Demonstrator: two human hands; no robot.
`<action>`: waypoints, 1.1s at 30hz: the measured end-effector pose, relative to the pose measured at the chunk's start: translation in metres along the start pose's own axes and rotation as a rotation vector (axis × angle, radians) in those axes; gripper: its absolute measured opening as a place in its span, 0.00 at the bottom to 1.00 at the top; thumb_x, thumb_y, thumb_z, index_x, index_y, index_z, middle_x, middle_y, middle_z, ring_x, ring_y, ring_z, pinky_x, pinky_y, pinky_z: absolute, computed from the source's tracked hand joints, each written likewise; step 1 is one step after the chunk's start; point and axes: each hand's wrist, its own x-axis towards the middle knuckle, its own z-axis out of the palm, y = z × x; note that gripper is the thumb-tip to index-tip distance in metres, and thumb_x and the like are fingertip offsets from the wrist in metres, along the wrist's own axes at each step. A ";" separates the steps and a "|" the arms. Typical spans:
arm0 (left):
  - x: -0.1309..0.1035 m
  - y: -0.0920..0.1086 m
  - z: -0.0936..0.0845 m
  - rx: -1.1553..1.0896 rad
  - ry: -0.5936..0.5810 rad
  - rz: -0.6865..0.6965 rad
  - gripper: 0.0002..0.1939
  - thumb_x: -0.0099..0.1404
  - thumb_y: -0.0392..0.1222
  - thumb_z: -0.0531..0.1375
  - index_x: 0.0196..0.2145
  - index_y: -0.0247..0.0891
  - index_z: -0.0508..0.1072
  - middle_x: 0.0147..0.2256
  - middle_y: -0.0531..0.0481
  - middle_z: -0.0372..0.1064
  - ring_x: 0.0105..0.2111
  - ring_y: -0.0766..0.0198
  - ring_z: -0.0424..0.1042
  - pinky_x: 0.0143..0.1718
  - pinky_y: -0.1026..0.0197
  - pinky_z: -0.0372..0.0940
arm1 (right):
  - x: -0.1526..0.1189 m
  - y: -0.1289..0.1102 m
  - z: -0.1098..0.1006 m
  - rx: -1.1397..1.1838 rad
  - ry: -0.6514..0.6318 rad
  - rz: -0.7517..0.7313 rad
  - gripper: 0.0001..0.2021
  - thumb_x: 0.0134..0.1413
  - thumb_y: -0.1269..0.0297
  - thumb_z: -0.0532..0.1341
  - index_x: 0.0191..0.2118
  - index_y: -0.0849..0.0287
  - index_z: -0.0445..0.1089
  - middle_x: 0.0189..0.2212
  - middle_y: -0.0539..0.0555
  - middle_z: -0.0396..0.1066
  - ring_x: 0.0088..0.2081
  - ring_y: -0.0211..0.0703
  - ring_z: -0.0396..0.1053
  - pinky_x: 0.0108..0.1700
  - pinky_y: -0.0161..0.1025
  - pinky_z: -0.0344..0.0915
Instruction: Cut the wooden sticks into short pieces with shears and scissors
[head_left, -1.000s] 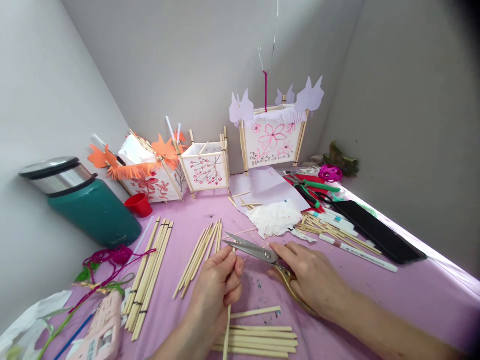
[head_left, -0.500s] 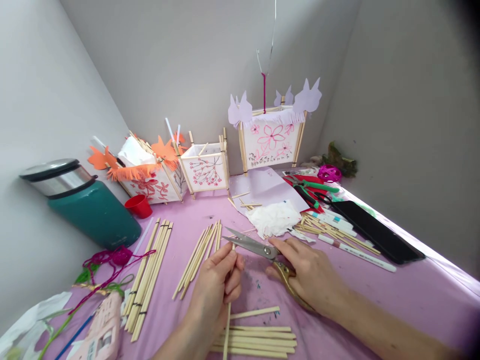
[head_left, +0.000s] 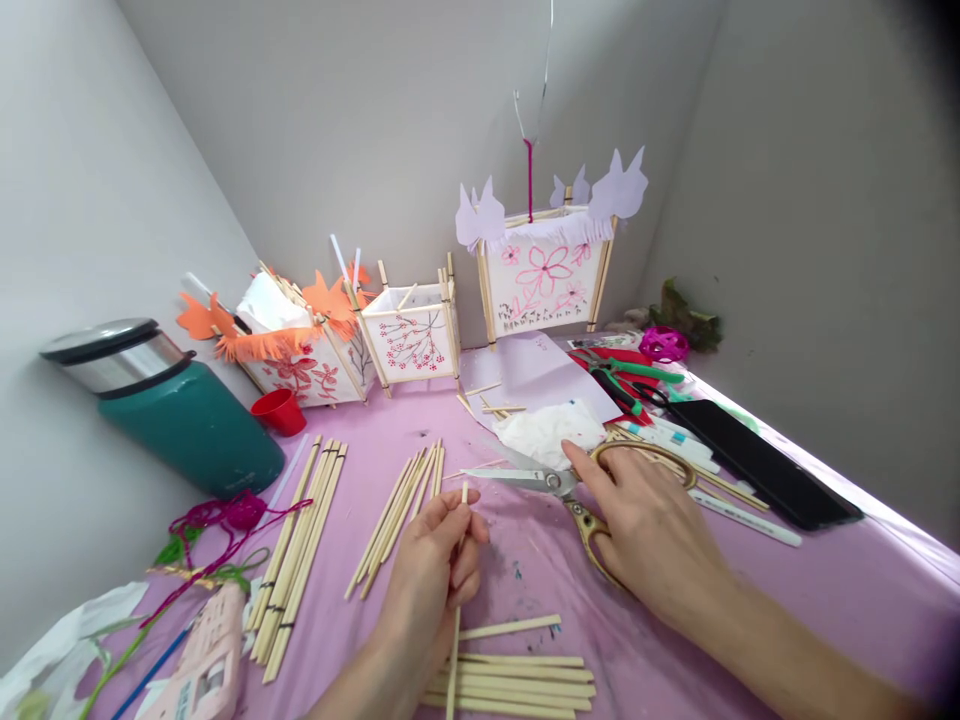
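Near the bottom centre my left hand [head_left: 442, 550] is closed round a thin wooden stick [head_left: 454, 645], whose tip stands up just above the fingers. To its right, my right hand [head_left: 649, 515] has its fingers in the gold handles of a pair of scissors [head_left: 553, 481]. The blades are parted and point left, above the stick's tip and apart from it. Several cut sticks [head_left: 517, 684] lie side by side below my hands. A looser group of sticks [head_left: 394, 515] rests left of my left hand.
Paper lanterns [head_left: 409, 340] stand at the back; another [head_left: 544, 280] has a wire above it. A teal bottle [head_left: 195, 420], red cup [head_left: 278, 411] and tied stick bundles [head_left: 300, 560] are left. Crumpled tissue [head_left: 551, 430], pliers [head_left: 637, 372] and a black phone [head_left: 765, 460] lie right.
My right hand has moved right and slightly up with the scissors, whose handles have spread and blades have opened wider. My left hand has hardly moved.
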 end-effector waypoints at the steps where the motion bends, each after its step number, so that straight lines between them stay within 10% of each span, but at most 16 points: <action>1: 0.000 0.000 0.000 0.000 0.005 -0.002 0.09 0.57 0.39 0.62 0.32 0.34 0.66 0.21 0.57 0.64 0.12 0.80 0.43 0.13 0.70 0.36 | 0.001 0.001 -0.001 -0.038 0.005 -0.004 0.29 0.47 0.76 0.54 0.59 0.65 0.62 0.37 0.61 0.65 0.38 0.54 0.62 0.40 0.48 0.61; 11: -0.005 0.000 0.005 0.063 -0.088 0.022 0.17 0.61 0.41 0.60 0.47 0.37 0.67 0.22 0.58 0.63 0.13 0.78 0.43 0.13 0.71 0.38 | 0.000 -0.006 -0.001 -0.089 0.036 -0.049 0.26 0.51 0.76 0.55 0.58 0.62 0.63 0.40 0.62 0.64 0.42 0.56 0.60 0.42 0.49 0.59; 18: -0.003 -0.008 0.003 0.160 -0.086 0.022 0.13 0.61 0.48 0.59 0.25 0.36 0.66 0.14 0.58 0.59 0.10 0.77 0.42 0.09 0.71 0.41 | -0.003 -0.011 -0.003 0.002 0.078 -0.110 0.24 0.54 0.76 0.54 0.57 0.62 0.64 0.39 0.61 0.64 0.40 0.55 0.60 0.40 0.49 0.59; 33: 0.002 -0.002 0.000 0.147 0.025 0.067 0.17 0.58 0.51 0.61 0.22 0.34 0.67 0.13 0.57 0.61 0.08 0.76 0.48 0.09 0.71 0.48 | -0.004 -0.009 -0.004 0.077 0.032 -0.072 0.26 0.50 0.76 0.54 0.57 0.61 0.63 0.40 0.61 0.64 0.41 0.55 0.62 0.41 0.50 0.60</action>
